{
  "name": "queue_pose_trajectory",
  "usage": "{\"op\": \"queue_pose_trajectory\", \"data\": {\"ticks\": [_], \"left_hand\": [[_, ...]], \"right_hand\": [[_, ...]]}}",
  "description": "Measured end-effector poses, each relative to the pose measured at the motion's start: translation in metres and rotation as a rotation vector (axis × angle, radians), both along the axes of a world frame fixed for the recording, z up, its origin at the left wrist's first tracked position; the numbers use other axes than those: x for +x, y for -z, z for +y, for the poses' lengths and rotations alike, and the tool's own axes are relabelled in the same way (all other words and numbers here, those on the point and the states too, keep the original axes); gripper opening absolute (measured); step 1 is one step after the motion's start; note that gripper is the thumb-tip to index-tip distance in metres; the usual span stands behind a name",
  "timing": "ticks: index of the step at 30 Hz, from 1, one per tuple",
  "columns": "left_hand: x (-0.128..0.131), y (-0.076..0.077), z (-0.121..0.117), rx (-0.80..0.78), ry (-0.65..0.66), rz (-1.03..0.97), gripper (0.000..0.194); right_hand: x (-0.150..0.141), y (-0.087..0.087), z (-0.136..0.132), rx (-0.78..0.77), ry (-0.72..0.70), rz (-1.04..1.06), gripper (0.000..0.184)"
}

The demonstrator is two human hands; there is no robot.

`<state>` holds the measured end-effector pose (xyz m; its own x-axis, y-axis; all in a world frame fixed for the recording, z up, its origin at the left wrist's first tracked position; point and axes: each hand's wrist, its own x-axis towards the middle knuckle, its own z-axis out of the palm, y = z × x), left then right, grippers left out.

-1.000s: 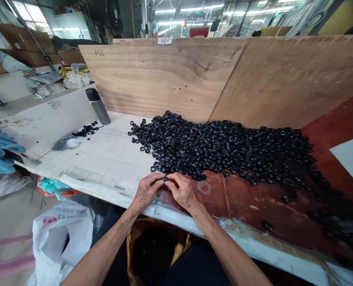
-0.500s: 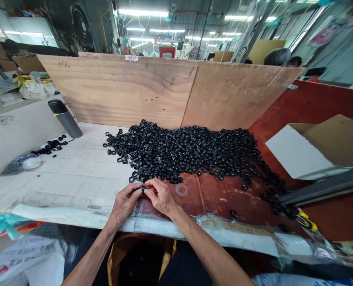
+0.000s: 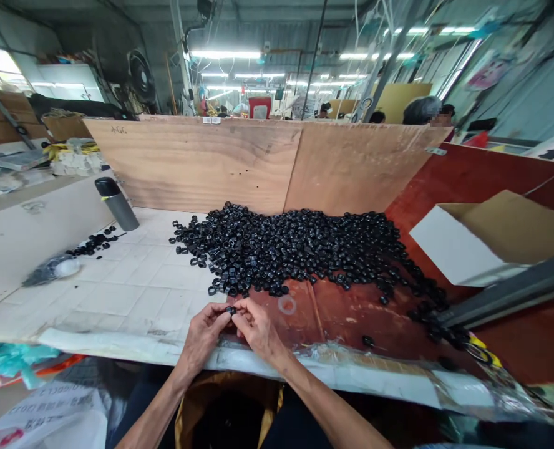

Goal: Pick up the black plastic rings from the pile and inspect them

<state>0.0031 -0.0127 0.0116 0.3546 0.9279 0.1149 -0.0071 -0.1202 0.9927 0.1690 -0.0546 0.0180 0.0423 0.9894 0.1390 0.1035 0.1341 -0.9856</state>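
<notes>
Between the fingertips of both hands is a small black ring-shaped part, held just above the front of the table. My left hand pinches it from the left, thumb and forefinger closed. From the right, my right hand grips the same part with thumb and fingers. Just beyond my fingers spreads a wide heap of similar black ring-shaped parts, some loose at its left edge. A single black part lies apart on the red-brown surface to the right.
A wooden board stands behind the heap. A dark flask and a plastic bag are at left. At right are an open carton and a grey metal bar. Below the table edge sits an open yellow-brown bag.
The camera view has tilted up, so the scene sits lower in the picture. Both hands still hold the small black part together, with the fingers slightly shifted around it.
</notes>
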Motion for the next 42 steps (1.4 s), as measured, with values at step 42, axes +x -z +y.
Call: {"op": "queue_pose_trajectory", "data": {"ticks": [42], "left_hand": [[-0.06, -0.019, -0.035, 0.691, 0.216, 0.607, 0.025]], "right_hand": [[0.032, 0.01, -0.063, -0.132, 0.361, -0.501, 0.019]]}}
